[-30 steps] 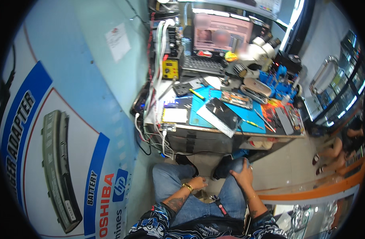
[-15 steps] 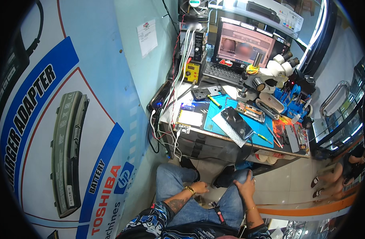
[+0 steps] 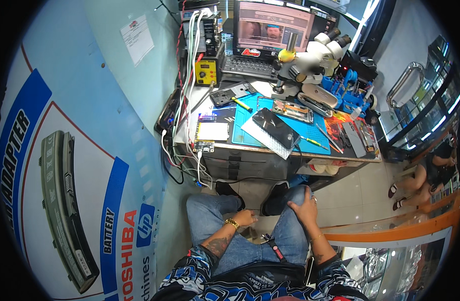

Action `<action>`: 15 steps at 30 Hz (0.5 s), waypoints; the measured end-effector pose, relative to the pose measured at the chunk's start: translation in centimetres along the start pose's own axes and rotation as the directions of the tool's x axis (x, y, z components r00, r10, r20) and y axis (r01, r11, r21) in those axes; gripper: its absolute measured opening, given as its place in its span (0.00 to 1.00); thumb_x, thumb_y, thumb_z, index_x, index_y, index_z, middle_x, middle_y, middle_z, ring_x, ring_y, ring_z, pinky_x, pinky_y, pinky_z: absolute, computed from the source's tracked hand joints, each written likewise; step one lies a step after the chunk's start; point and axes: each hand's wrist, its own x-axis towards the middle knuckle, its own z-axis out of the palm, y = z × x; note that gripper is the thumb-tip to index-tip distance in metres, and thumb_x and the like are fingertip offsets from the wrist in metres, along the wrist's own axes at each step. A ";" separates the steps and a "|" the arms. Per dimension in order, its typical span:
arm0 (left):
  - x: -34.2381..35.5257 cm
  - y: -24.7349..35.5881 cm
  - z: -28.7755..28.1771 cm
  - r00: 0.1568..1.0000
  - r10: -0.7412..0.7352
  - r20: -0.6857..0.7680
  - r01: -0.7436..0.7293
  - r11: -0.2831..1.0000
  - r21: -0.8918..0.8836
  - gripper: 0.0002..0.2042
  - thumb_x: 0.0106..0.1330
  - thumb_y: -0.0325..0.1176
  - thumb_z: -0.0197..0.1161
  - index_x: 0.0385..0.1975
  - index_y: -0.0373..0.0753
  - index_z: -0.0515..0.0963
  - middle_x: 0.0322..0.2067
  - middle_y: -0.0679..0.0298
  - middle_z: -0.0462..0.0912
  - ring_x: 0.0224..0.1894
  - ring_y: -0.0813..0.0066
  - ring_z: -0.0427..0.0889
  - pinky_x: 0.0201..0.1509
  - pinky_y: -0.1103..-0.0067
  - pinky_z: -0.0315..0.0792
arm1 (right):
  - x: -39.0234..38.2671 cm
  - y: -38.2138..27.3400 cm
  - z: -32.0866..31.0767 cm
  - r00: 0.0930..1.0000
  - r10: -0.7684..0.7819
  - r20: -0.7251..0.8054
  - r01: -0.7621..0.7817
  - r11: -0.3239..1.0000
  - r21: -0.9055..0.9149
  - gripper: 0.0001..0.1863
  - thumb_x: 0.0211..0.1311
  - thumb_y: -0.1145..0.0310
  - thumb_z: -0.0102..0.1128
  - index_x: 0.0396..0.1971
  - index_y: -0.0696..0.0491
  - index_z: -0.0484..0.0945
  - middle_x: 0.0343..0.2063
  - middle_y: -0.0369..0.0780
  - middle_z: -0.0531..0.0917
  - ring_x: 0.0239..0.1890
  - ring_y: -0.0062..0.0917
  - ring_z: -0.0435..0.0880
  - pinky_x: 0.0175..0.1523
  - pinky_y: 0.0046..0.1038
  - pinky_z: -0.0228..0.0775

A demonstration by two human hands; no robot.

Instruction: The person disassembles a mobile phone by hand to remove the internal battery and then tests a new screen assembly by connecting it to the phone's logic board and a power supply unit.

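Note:
My right hand (image 3: pixel 305 208) lies over my right knee, thumb apart from the fingers, holding nothing. My left hand (image 3: pixel 245 218), below a gold watch (image 3: pixel 232 223), rests between my thighs with its fingers loosely curled; nothing shows in it. Both hands are away from the workbench ahead. There a dark smartphone (image 3: pixel 276 128) lies on white bubble wrap (image 3: pixel 257 134), over a blue work mat (image 3: pixel 242 131). Behind it sits an opened phone (image 3: pixel 292 110) with its inside showing. A yellow-handled screwdriver (image 3: pixel 242 104) lies beside a grey phone frame (image 3: pixel 233 94).
A microscope (image 3: pixel 310 62) stands before a monitor (image 3: pixel 272 27) and keyboard (image 3: pixel 250 66). A blue tool holder (image 3: pixel 349 93) is at the right, a yellow power unit (image 3: pixel 206 72) at the left. Cables hang by the desk's left edge. Another person (image 3: pixel 428 173) sits at far right.
The view has shifted, so the bench appears further left and higher. My hands stay on my legs, and the things on the bench keep their places.

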 end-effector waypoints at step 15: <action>-0.5 0.6 -0.6 1.000 -0.006 0.001 0.006 0.999 0.032 0.27 0.63 0.53 0.64 0.55 0.38 0.80 0.50 0.47 0.84 0.55 0.49 0.81 0.60 0.65 0.73 | -0.1 -0.1 -0.1 0.999 0.035 0.004 -0.035 0.999 -0.005 0.60 0.44 0.41 0.76 0.75 0.41 0.51 0.60 0.66 0.68 0.59 0.60 0.74 0.61 0.48 0.70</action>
